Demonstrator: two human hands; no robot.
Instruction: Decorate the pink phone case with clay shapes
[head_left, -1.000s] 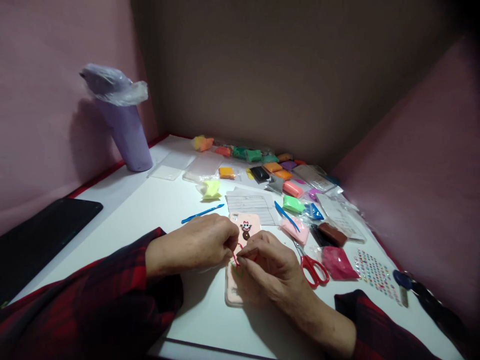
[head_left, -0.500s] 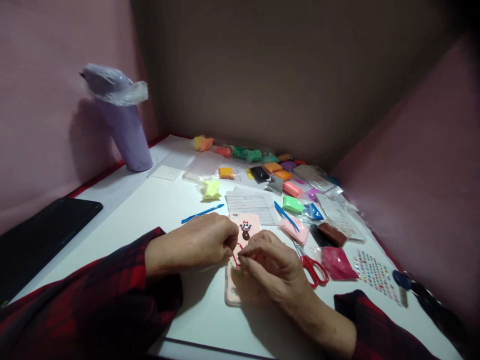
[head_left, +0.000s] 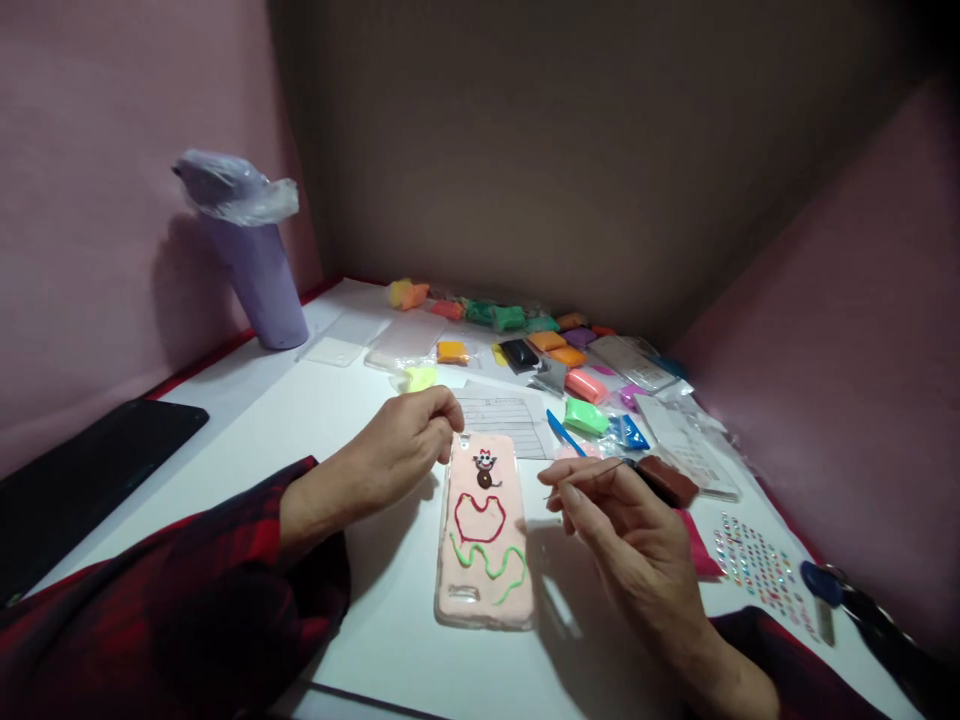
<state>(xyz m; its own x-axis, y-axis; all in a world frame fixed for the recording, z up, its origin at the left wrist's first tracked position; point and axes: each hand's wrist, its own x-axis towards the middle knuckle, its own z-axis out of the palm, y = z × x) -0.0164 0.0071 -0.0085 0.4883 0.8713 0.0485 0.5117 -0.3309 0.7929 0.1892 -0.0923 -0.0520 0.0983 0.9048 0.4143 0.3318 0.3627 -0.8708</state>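
A pale pink phone case (head_left: pixel 487 590) lies upright before me on the white table. On it are a small brown figure with a face and bow (head_left: pixel 485 468), a red looped outline (head_left: pixel 480 520) and a wavy green strand (head_left: pixel 487 560). My left hand (head_left: pixel 397 460) is closed, its fingertips pinched at the case's upper left corner. To the right of the case, my right hand (head_left: pixel 630 540) is raised, pinching a thin needle-like tool (head_left: pixel 551 496) that points left. Most of that tool is hidden by the fingers.
Behind lie a lined paper (head_left: pixel 510 415), a blue modelling tool (head_left: pixel 562 432) and several coloured clay packets (head_left: pixel 586 415). A sheet of small gems (head_left: pixel 765 570) is at right. A purple tumbler (head_left: pixel 266 280) stands far left, near a black tablet-like slab (head_left: pixel 112 470).
Both hands have drawn apart from over the case, left hand up to its corner, right hand off to the right. The red and green decorations are now uncovered, and the scissors are hidden.
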